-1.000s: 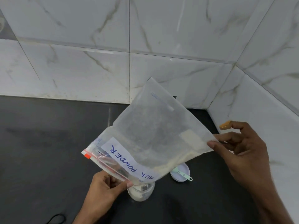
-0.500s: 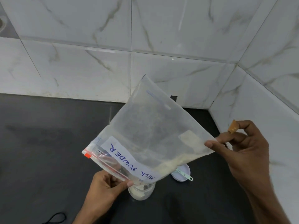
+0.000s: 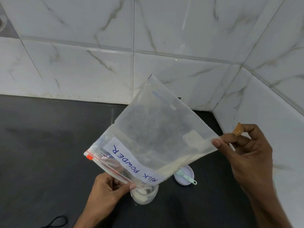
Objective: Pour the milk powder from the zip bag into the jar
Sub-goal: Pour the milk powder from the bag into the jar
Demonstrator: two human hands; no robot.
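Note:
A clear zip bag (image 3: 156, 134) labelled "MILK POWDER" hangs tilted over the dark counter, its red zip mouth pointing down-left. My left hand (image 3: 108, 193) pinches the mouth corner right above a small glass jar (image 3: 144, 195) that holds pale powder. My right hand (image 3: 245, 155) pinches the bag's raised bottom corner between thumb and finger; one finger wears a brown plaster. A ridge of pale powder lies along the bag's lower edge, running toward the jar. The bag hides the jar's rim.
A pale round lid (image 3: 185, 176) with a small mint-green scoop (image 3: 187, 177) on it lies on the black counter (image 3: 41, 153) right of the jar. White marble-tiled walls (image 3: 98, 63) close the back and right side. A black cord (image 3: 56, 222) shows at the bottom left.
My right hand has lifted the bag's bottom corner slightly and the bag stands a little steeper. The left hand and the jar stay in place.

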